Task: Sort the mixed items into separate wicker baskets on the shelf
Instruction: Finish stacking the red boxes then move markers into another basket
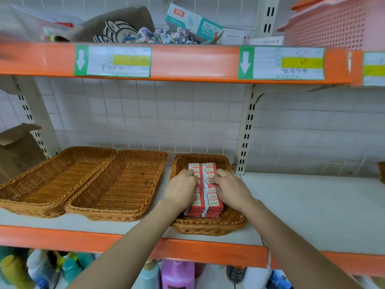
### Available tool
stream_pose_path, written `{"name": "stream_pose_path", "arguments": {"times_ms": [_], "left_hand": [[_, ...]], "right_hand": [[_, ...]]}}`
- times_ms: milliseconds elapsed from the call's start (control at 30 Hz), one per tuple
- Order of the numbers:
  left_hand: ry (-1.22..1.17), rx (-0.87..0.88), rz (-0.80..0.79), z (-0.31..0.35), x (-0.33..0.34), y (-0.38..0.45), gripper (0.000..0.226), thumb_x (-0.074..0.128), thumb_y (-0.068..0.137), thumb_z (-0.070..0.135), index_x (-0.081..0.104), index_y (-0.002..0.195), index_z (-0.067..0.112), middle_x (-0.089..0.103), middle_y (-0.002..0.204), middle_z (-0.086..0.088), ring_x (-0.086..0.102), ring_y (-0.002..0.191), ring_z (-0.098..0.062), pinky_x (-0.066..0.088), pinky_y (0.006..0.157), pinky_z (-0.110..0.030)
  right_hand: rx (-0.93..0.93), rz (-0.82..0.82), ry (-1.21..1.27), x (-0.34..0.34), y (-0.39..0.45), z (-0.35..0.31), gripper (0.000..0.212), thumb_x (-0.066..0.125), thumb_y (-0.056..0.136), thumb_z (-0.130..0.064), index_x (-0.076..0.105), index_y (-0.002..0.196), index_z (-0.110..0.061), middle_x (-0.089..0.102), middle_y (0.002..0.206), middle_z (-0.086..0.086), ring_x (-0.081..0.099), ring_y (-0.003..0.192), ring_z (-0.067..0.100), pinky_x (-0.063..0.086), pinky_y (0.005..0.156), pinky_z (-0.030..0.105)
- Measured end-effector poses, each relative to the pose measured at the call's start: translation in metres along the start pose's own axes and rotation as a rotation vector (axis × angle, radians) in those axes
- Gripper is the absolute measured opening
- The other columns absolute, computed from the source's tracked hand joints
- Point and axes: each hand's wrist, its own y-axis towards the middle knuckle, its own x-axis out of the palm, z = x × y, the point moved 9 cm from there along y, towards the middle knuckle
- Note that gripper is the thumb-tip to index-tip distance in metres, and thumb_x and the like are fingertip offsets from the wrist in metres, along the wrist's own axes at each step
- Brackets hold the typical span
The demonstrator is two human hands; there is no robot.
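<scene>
Resting on the stacked red and white boxes point(205, 190), the left hand point(182, 187) and right hand point(230, 187) sit side by side with fingers curled over the top row, gripping it. The boxes fill the right wicker basket point(210, 226) on the white shelf point(302, 205). Two more wicker baskets, the middle one point(118, 184) and the left one point(56, 178), lie touching beside it

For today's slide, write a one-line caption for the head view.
Both hands arrange red boxes in the right wicker basket; two baskets sit empty.
</scene>
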Motion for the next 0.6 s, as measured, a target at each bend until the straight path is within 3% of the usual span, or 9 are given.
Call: {"name": "stream_pose_path", "arguments": {"times_ms": [167, 267, 400, 600], "left_hand": [[0.043, 0.013, -0.111, 0.017, 0.000, -0.014, 0.034, 0.044, 0.099, 0.029, 0.055, 0.124, 0.008, 0.053, 0.123, -0.007, 0.049, 0.115, -0.022, 0.044, 0.093, -0.029], [0.053, -0.043, -0.290, 0.024, 0.009, -0.022, 0.044, 0.038, 0.101, 0.034, 0.047, 0.134, 0.005, 0.050, 0.133, -0.012, 0.048, 0.122, -0.026, 0.041, 0.100, -0.033], [0.073, -0.111, -0.445, 0.031, 0.026, -0.034, 0.062, 0.023, 0.102, 0.045, 0.025, 0.149, 0.005, 0.023, 0.156, -0.017, 0.017, 0.145, -0.030, 0.019, 0.118, -0.043], [0.071, -0.115, -0.418, 0.101, 0.012, -0.064, 0.061, 0.017, 0.103, 0.046, 0.007, 0.154, 0.015, -0.002, 0.161, -0.009, -0.006, 0.148, -0.026, -0.003, 0.119, -0.044]], "right_hand": [[-0.005, -0.088, -0.081, 0.001, -0.021, 0.003, 0.042, 0.031, 0.104, -0.029, 0.044, 0.144, -0.024, 0.043, 0.147, -0.004, 0.035, 0.132, 0.017, 0.024, 0.108, 0.038], [0.029, -0.227, 0.032, 0.006, -0.038, 0.009, 0.048, 0.023, 0.105, -0.040, 0.027, 0.151, -0.027, 0.020, 0.160, -0.004, 0.015, 0.146, 0.016, 0.012, 0.116, 0.041], [0.084, -0.331, 0.097, 0.001, -0.073, 0.024, 0.064, 0.019, 0.100, -0.056, 0.004, 0.155, -0.026, -0.006, 0.162, -0.004, -0.007, 0.149, 0.015, -0.001, 0.120, 0.045], [0.065, -0.365, 0.059, -0.013, -0.135, 0.047, 0.073, 0.021, 0.097, -0.062, -0.008, 0.154, -0.026, -0.017, 0.160, -0.004, -0.018, 0.147, 0.014, -0.007, 0.119, 0.049]]}}
